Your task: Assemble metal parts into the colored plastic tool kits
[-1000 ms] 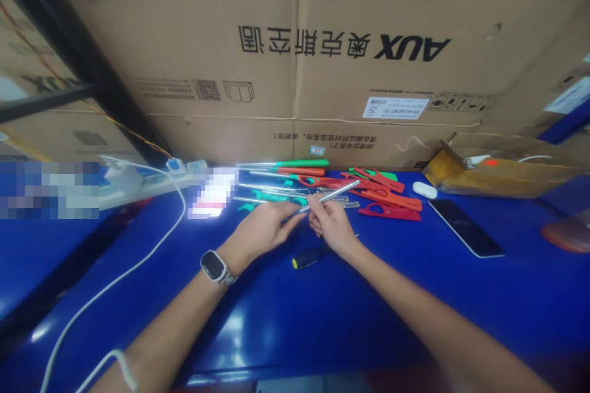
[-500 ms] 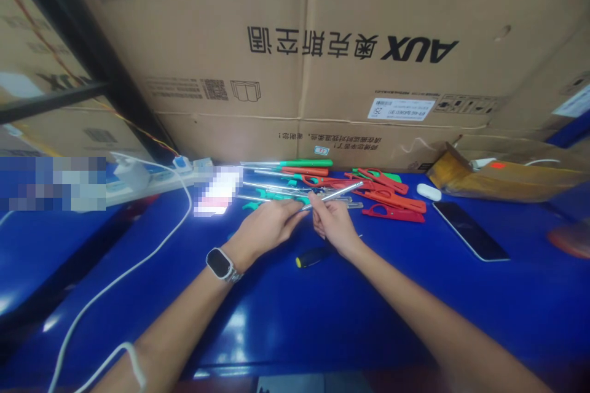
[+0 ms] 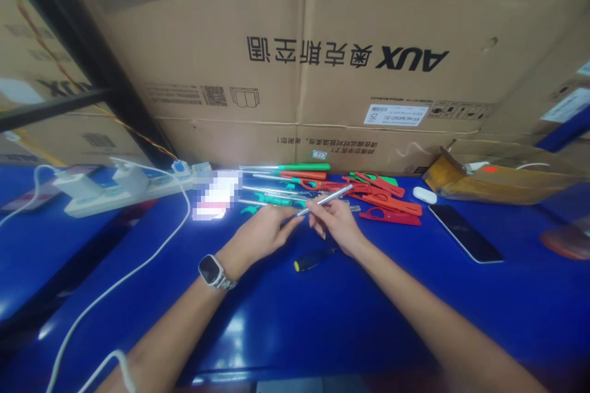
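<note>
A thin silver metal tube [image 3: 328, 198] slants up to the right between my two hands. My right hand [image 3: 338, 224] is closed around its middle, with thumb and fingers pinched on it. The tube's lower end meets the fingertips of my left hand [image 3: 262, 233], which are closed on it. Just behind lie red lighter casings [image 3: 389, 216], a green-handled lighter [image 3: 306, 167] with a long metal nozzle, and smaller teal plastic parts [image 3: 251, 209]. A dark screwdriver [image 3: 313, 260] with a yellow end rests on the blue table [image 3: 322, 319], below my right hand.
A black-screened phone [image 3: 465, 233] and a white earbud case [image 3: 424, 195] lie to the right, by an open cardboard box [image 3: 502, 181]. At left are a power strip [image 3: 92, 201] and a white cable [image 3: 138, 264]. A large carton [image 3: 207, 31] stands behind.
The tube has shifted slightly left and down and tilts a little more steeply. Both hands stay close together on it. The camera view has moved slightly.
</note>
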`<act>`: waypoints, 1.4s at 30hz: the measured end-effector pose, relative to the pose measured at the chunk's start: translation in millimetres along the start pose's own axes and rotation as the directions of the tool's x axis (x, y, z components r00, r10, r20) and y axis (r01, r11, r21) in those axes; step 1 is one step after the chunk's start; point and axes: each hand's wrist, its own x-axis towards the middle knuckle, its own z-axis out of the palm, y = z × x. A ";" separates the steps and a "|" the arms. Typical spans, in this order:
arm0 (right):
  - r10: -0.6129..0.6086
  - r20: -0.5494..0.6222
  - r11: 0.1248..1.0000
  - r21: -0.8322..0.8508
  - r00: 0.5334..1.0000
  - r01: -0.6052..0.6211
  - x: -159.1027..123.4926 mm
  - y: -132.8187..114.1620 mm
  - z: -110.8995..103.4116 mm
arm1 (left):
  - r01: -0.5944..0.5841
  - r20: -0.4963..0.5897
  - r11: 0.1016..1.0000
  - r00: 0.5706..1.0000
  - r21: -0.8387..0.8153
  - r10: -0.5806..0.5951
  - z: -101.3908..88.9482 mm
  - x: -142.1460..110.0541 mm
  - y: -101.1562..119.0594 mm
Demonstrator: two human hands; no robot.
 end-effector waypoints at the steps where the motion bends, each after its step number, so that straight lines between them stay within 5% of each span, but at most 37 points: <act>1: 0.031 0.026 1.000 -0.005 0.999 -0.031 2.0 -1.8 -3.7 | 0.021 -0.003 1.000 1.000 -0.011 -0.021 -1.8 -0.4 -1.9; 4: 0.149 0.061 0.981 -0.138 0.987 -0.139 14.8 -8.8 -15.5 | 0.093 -0.036 0.995 0.995 -0.040 -0.095 -11.3 -1.9 -11.1; 6: 0.089 -0.001 0.915 -0.395 0.996 -0.083 28.9 -13.8 -19.6 | 0.119 -0.073 0.991 0.990 -0.055 -0.123 -19.4 -3.3 -17.9; 8: -0.070 0.024 0.687 -0.723 0.997 0.066 45.7 -18.4 -17.5 | 0.125 -0.103 0.990 0.986 -0.060 -0.130 -26.9 -4.9 -23.4; 10: -0.052 0.068 0.314 -0.946 0.996 0.080 62.6 -21.8 -9.3 | 0.116 -0.116 0.991 0.986 -0.066 -0.123 -32.1 -6.7 -27.4; 13: -0.010 0.089 0.183 -0.979 0.996 0.089 85.3 -23.4 8.8 | 0.113 -0.113 0.990 0.986 -0.085 -0.122 -35.2 -8.7 -32.2; 18: 0.062 0.145 0.099 -0.985 0.987 0.138 113.2 -18.1 30.1 | 0.110 -0.101 0.989 0.988 -0.102 -0.121 -32.4 -8.7 -35.3; 25: -0.099 0.114 0.233 -0.963 0.989 0.134 105.2 -20.9 5.9 | 0.100 -0.137 0.994 0.986 0.039 -0.093 -26.0 -7.1 -28.3; 26: -0.137 0.091 0.307 -0.943 0.986 0.129 97.0 -21.5 -2.5 | 0.101 -0.140 0.994 0.986 0.050 -0.093 -24.7 -7.0 -27.8; 28: -0.183 -0.037 0.741 -0.662 0.982 0.113 76.7 -21.3 -19.6 | 0.086 -0.115 0.995 0.990 0.053 -0.080 -21.6 -6.6 -27.4; 30: -0.156 -0.119 0.942 -0.317 0.981 0.112 54.5 -19.8 -34.3 | 0.057 -0.068 0.998 0.996 0.042 -0.054 -18.3 -6.1 -27.4; 35: -0.123 -0.257 0.983 0.104 0.958 0.154 19.6 -16.8 -51.9 | 0.054 0.042 0.998 0.998 0.035 -0.055 -14.1 -4.7 -25.8; 42: -0.135 -0.159 0.986 0.076 0.978 0.149 17.2 -10.9 -54.6 | 0.101 0.121 0.993 0.987 0.064 -0.108 -15.0 -3.5 -19.3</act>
